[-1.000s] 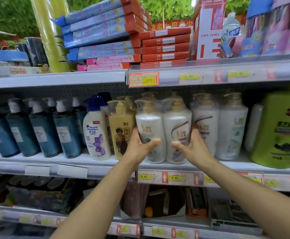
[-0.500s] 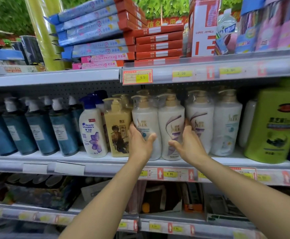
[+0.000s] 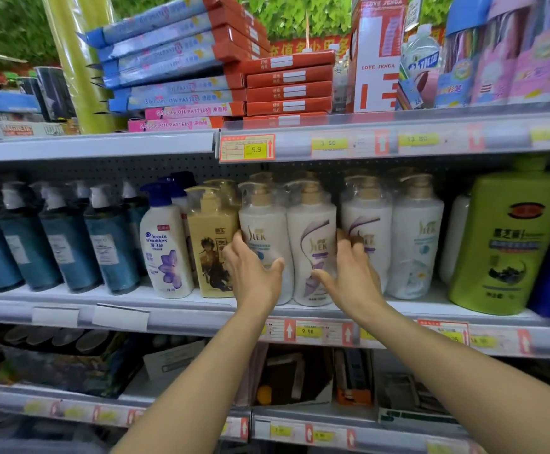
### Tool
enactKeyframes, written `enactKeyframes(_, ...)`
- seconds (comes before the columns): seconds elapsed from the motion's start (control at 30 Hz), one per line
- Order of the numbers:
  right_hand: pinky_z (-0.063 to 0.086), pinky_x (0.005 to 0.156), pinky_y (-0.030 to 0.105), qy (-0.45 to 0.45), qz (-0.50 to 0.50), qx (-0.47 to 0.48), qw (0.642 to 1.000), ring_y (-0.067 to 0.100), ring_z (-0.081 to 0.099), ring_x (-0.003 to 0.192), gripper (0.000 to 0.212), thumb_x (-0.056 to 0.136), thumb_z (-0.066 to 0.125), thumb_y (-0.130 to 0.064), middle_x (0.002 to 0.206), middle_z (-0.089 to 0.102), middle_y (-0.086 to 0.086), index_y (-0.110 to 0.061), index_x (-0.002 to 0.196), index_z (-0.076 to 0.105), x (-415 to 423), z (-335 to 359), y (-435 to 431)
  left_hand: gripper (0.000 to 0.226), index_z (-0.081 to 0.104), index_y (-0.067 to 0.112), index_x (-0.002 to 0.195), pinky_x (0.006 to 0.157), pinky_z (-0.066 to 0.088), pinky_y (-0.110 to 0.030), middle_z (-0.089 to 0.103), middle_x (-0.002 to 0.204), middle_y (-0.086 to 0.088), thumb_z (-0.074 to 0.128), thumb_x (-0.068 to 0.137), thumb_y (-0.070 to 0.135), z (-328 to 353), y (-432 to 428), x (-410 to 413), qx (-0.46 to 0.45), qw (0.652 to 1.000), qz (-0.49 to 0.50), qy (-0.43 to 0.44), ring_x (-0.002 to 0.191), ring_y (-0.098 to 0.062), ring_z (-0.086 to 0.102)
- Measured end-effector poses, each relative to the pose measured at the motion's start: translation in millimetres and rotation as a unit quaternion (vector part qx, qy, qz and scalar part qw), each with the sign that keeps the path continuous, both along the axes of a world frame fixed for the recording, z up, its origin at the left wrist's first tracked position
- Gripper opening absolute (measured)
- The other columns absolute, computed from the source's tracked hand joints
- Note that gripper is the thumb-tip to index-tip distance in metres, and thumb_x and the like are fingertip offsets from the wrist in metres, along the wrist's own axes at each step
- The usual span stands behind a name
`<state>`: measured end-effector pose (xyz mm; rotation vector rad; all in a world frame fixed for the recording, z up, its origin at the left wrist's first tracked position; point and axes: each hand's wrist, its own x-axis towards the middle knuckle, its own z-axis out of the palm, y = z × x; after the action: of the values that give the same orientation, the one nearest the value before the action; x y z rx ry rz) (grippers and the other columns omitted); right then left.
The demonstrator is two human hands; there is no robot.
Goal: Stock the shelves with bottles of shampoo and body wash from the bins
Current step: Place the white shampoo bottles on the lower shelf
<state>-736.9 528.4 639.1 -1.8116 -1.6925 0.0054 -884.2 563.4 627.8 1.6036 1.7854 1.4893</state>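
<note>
Two white pump bottles stand side by side on the middle shelf point(image 3: 201, 314), wrapped together in clear film. My left hand point(image 3: 254, 273) grips the left white bottle point(image 3: 264, 224), thumb across its front and fingers behind its left side. My right hand point(image 3: 352, 276) holds the right white bottle point(image 3: 313, 237), which has a purple swirl, with thumb on the front and fingers behind its right side. Both bottles sit upright on the shelf.
A yellow pump bottle point(image 3: 213, 244) and a white Head & Shoulders bottle point(image 3: 165, 250) stand just left. Another white pair point(image 3: 394, 237) and a large green bottle point(image 3: 509, 244) stand right. Teal bottles point(image 3: 70, 244) fill the far left. Boxes of oil pastels point(image 3: 182, 83) stack on the top shelf.
Both hands stay around the same white pair, which has slid slightly deeper onto the shelf. The view has drifted a little.
</note>
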Motion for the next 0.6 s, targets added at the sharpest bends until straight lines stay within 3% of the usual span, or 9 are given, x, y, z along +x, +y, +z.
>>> enactKeyframes(0.17, 0.046, 0.094, 0.041, 0.011, 0.022, -0.011, 1.000, 0.034, 0.051, 0.119, 0.056, 0.094, 0.062, -0.027, 0.130, 0.046, 0.015, -0.013, 0.140, 0.034, 6, 3, 4, 0.090, 0.015, 0.011, 0.155, 0.114, 0.030, -0.039, 0.022, 0.151, -0.009, 0.074, 0.087, 0.022, 1, 2, 5, 0.003, 1.000, 0.018, 0.009, 0.142, -0.024, 0.024)
enactKeyframes(0.33, 0.041, 0.108, 0.042, 0.026, 0.064, -0.035, 0.997, 0.032, 0.041, 0.133, 0.071, 0.095, 0.061, -0.021, 0.142, 0.037, 0.016, -0.011, 0.153, 0.020, 14, 0, 2, 0.087, 0.017, 0.011, 0.154, 0.112, 0.033, -0.040, 0.024, 0.149, -0.011, 0.073, 0.088, 0.021, -1, 7, 10, 0.014, 0.999, 0.037, 0.019, 0.138, -0.028, 0.031)
enactKeyframes(0.6, 0.033, 0.112, 0.032, 0.092, 0.129, -0.033, 0.987, 0.022, 0.037, 0.139, 0.071, 0.092, 0.064, -0.021, 0.151, 0.035, 0.008, -0.017, 0.153, 0.027, 36, -2, -6, 0.090, 0.017, 0.013, 0.154, 0.110, 0.038, -0.044, 0.024, 0.150, -0.010, 0.075, 0.085, 0.017, -12, -3, 14, 0.055, 0.996, 0.065, 0.031, 0.138, -0.023, 0.025)
